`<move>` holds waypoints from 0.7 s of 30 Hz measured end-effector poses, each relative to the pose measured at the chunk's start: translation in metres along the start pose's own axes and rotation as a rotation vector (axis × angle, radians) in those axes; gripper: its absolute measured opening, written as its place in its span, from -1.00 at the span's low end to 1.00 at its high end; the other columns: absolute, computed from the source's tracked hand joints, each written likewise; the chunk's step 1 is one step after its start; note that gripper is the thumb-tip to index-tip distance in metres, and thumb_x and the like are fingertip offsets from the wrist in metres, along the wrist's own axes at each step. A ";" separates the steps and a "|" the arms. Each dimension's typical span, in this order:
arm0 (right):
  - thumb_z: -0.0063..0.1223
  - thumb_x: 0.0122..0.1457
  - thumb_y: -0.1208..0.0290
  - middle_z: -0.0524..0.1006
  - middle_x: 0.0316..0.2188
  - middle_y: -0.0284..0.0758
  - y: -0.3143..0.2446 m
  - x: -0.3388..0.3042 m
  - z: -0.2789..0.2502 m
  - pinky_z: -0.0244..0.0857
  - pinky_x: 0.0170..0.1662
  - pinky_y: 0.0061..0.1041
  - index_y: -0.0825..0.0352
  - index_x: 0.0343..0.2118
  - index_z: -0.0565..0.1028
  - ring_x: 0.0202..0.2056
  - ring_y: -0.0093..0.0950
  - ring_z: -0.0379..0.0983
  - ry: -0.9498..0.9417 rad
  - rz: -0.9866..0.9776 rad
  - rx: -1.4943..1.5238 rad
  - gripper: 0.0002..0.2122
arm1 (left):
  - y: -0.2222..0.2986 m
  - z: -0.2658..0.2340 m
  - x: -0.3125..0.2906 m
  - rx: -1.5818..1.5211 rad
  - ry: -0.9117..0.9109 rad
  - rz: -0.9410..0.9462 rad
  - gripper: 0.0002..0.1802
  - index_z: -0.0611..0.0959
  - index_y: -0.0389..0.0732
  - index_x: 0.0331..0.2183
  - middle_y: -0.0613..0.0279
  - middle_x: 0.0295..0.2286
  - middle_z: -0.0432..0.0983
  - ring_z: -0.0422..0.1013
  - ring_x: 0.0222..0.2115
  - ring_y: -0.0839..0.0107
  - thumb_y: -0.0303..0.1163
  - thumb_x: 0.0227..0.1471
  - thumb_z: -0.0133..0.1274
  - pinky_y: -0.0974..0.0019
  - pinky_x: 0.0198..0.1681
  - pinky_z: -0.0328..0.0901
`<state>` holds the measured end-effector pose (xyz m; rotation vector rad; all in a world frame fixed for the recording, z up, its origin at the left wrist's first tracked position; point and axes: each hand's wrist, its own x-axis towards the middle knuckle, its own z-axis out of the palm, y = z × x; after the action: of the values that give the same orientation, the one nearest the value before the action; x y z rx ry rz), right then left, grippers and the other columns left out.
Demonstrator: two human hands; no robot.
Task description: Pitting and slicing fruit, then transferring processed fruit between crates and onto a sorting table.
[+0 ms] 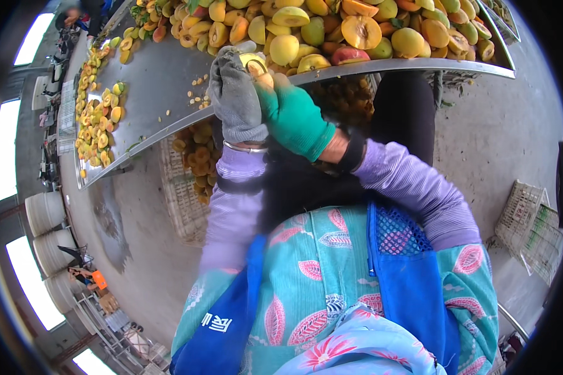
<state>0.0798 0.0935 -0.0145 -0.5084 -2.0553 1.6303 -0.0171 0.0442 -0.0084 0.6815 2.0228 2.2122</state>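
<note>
Left hand [236, 100] and right hand [300, 122] meet at a cut fruit [252, 60]

Both arms reach forward in purple sleeves [413, 178]. The left hand, in a gray glove, points up and away from the body. The right hand, in a green glove, comes in slantwise from the right and sits up close against it. There is a black band [354, 149] on the right wrist.

The hands are over the front edge of a metal table [162, 72]. Just past them is a big heap of yellow and orange fruit [363, 31], some of it cut. More fruit pieces [100, 119] lie on the left end. Little pale bits [199, 95] are near the left hand. Under the table is a crate [182, 209] with fruit in it. More crates [528, 222] are on the floor at the right.

The cut fruit is at the top of the gray glove, and the left fingers are wrapped around it. The right fingers are curled beside the fruit. Their tips are hidden, so I cannot tell what they pinch, or if they pinch at all.
</note>
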 end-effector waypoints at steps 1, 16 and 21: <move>-0.25 0.21 0.10 0.45 -0.49 0.04 -0.003 -0.001 0.001 0.24 -0.38 -0.11 0.45 -0.31 0.31 -0.40 0.05 0.39 0.000 -0.006 0.000 -0.60 | -0.001 0.000 0.001 -0.001 0.001 0.005 -0.60 0.53 -0.34 -0.26 0.13 -0.38 0.49 0.43 -0.41 0.35 -0.17 0.12 -0.17 0.36 -0.36 0.36; -0.25 0.21 0.07 0.43 -0.61 -0.05 0.011 0.000 -0.017 0.29 -0.52 -0.28 0.46 -0.38 0.36 -0.58 -0.18 0.42 -0.192 0.004 0.102 -0.58 | 0.022 0.001 -0.018 0.372 -0.178 0.360 -0.74 0.50 -0.26 -0.29 0.12 -0.37 0.48 0.41 -0.37 0.36 -0.26 0.12 -0.13 0.37 -0.31 0.34; -0.32 0.22 0.06 0.36 -0.74 -0.26 -0.035 -0.007 -0.017 0.14 -0.87 -0.51 0.47 -0.34 0.37 -0.86 -0.44 0.27 -0.298 0.421 0.522 -0.55 | 0.030 -0.004 -0.008 -0.187 -0.178 -0.217 -0.80 0.45 -0.26 -0.33 0.08 -0.49 0.47 0.39 -0.58 0.37 -0.33 0.12 -0.16 0.37 -0.49 0.35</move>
<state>0.0955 0.0951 0.0216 -0.5576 -1.6698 2.5214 -0.0037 0.0341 0.0182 0.5849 1.6928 2.0995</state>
